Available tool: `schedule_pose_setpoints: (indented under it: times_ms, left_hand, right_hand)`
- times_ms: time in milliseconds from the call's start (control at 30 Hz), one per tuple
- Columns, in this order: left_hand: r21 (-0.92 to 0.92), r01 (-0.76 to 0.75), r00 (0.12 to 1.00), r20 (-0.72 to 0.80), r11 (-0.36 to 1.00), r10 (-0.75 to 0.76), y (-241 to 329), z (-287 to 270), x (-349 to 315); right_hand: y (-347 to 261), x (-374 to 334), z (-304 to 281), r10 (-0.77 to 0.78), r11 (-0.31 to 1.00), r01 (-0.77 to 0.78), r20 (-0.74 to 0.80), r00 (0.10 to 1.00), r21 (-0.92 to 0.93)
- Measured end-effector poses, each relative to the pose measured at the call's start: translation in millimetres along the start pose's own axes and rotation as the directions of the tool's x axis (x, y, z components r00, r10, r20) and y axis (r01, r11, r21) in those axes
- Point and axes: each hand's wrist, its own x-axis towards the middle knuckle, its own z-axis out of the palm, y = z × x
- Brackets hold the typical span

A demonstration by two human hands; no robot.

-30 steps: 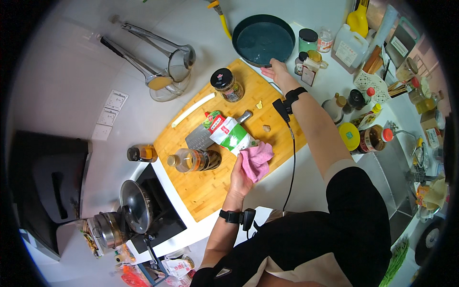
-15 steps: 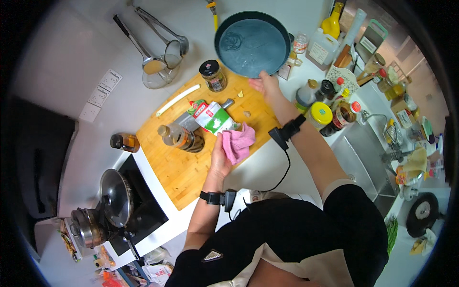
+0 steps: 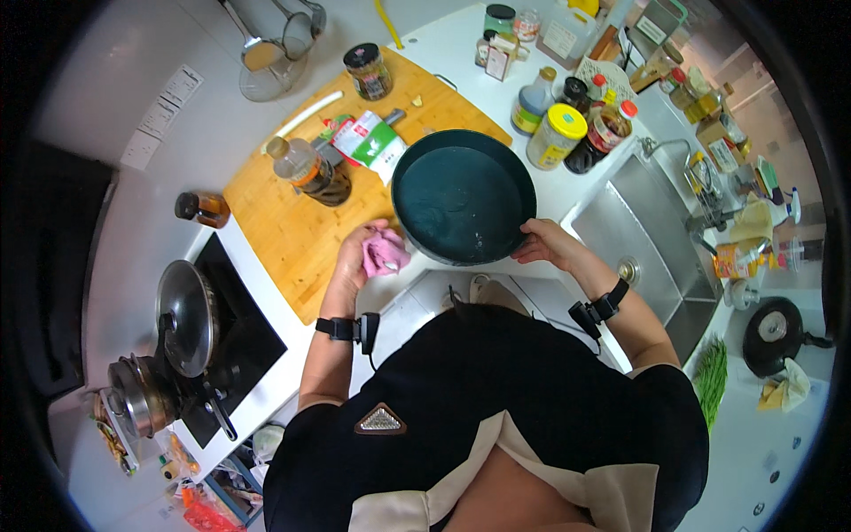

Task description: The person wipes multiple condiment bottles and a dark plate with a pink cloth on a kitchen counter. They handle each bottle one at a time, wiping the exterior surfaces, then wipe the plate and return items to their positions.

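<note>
The round pan is deep-walled and smooth, its dark teal inside showing a soft sheen and a few pale specks near the lower rim. It is level with the person's front, over the near right edge of the cutting board — a honey-coloured wooden slab with visible grain, lying on the glossy white tabletop. The right hand grips the pan by its rim at the lower right. The left hand clasps a bunched pink cloth, soft and matte, just beside the pan's wall; whether cloth and pan touch, I cannot tell.

On the board lie a crinkled white-and-green plastic packet and a pale, slender stalk, with a clear bottle of dark liquid near the packet and a glass jar with a black lid at the far end.

Half a second ago the pan was out past the board's far right corner, the right arm stretched towards it; now it is drawn in close, the arm bent. The cloth was against the packet then — now it is clear of it, nearer the body and more tightly gathered
</note>
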Motion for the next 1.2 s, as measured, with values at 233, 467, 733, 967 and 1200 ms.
schedule_pose_setpoints:
  times_ms: [233, 467, 733, 967, 1200]
  left_hand:
    - [0.002, -0.116, 0.99, -0.076, 0.993, 0.116, -3.6, 42.9, -5.6]
    - [0.091, -0.129, 0.985, 0.124, 0.988, 0.117, -29.1, 129.6, 16.0]
    - [0.222, -0.145, 0.985, 0.119, 0.964, 0.121, -57.7, 195.7, 41.7]
    - [0.192, -0.185, 0.977, -0.068, 0.964, 0.201, -47.6, 174.8, 30.4]
    - [0.157, -0.229, 0.949, 0.257, 0.961, 0.184, -64.2, 214.2, 22.2]
  right_hand:
    - [46.5, -12.6, -49.8, 0.044, 0.994, -0.06, -0.172, 0.984, -0.091]
    - [57.7, -8.4, -86.9, 0.005, 0.988, -0.034, -0.187, 0.982, -0.151]
    - [66.2, -5.7, -114.4, -0.065, 0.973, 0.009, -0.236, 0.969, -0.229]
    - [56.2, -28.8, -120.0, -0.202, 0.886, 0.031, -0.326, 0.924, -0.462]
    - [26.0, -53.9, -52.9, -0.594, 0.722, 0.522, -0.019, 0.804, -0.455]
